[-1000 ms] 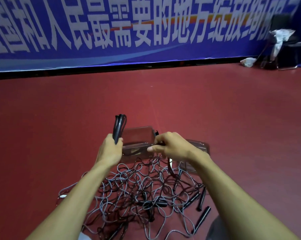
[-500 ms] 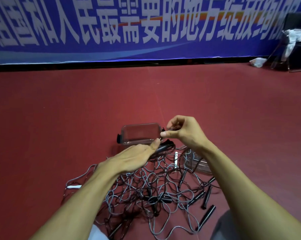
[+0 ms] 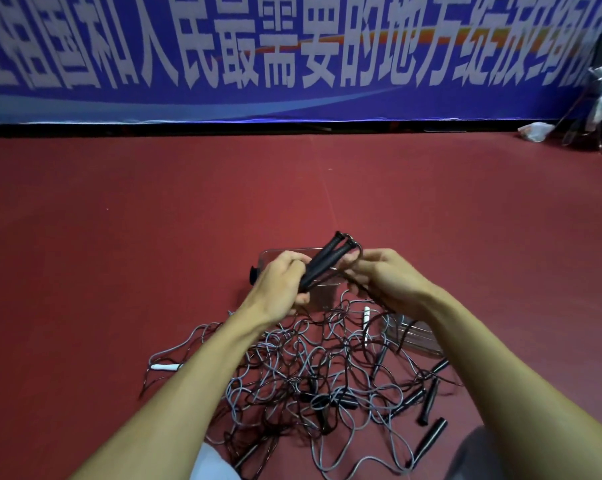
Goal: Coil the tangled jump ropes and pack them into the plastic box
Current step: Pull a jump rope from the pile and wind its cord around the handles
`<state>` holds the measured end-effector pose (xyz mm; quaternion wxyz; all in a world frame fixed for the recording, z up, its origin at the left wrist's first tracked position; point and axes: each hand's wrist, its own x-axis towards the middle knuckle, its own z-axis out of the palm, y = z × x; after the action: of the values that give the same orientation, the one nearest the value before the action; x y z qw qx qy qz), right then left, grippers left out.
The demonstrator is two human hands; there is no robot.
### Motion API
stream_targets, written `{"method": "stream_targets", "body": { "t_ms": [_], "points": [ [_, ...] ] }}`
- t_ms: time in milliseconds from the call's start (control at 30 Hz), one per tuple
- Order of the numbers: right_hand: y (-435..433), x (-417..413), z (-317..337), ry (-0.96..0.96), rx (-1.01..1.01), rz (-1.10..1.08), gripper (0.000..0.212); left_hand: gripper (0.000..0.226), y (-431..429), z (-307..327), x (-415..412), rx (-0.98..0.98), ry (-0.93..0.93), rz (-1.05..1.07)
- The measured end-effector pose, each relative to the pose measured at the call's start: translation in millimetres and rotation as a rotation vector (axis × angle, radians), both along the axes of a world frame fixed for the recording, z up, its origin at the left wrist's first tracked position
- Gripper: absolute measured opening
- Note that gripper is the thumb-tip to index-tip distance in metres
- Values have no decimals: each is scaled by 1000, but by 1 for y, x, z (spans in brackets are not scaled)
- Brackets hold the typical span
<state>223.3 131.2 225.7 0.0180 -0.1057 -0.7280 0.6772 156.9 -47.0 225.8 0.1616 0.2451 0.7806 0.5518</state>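
While red floor [image 3: 119, 237] fills most of frame, rope tangle [image 3: 310, 375] lies near edge, pt. covered by both forearms. Clear plastic box [image 3: 322, 296] just beyond tangle, mostly hidden behind hands; contents unclear. Left hand [image 3: 278, 285] grip wraps two black handles [image 3: 327, 261], tops tilted up-right. Right hand [image 3: 389, 282] grip pinches dark cord [image 3: 353, 263] nr handle tops; fingertips hard to see.

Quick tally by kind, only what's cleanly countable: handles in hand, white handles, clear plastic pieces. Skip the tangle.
Black ribbed handles gripped in the left hand: 2
White handles on the red floor: 2
Clear plastic box: 1
Clear flat plastic lid: 1
Total: 6
Loose black handles in the tangle overlap too much to count.
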Motion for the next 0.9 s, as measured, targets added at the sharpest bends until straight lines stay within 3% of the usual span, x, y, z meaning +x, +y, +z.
{"method": "stream_targets", "body": {
  "t_ms": [133, 233, 367, 533, 767, 833, 900],
  "points": [
    [-12, 0, -5, -124, 779, 235, 43, 28, -3, -12, -20, 22, -76, 260],
    [-18, -1, -7, -95, 953, 318, 36, 23, -10, -21, -29, -161, 48, 339],
    [-20, 2, -6, -25, 959, 375, 23, 23, -18, -31, -31, -355, 187, 340],
    [-14, 2, -3, 191, 1029, 316, 16, 54, -16, -31, -25, -515, 290, 171],
    [2, 1, -6, 319, 905, -51, 2, 74, -7, -16, -1, -682, 306, -181],
    [4, 2, -7, 302, 858, -145, 16, 84, -2, -17, 5, -780, 413, -205],
    [7, 3, -6, 273, 832, -227, 29, 77, 3, -21, 8, -820, 523, -213]
  ]
}}
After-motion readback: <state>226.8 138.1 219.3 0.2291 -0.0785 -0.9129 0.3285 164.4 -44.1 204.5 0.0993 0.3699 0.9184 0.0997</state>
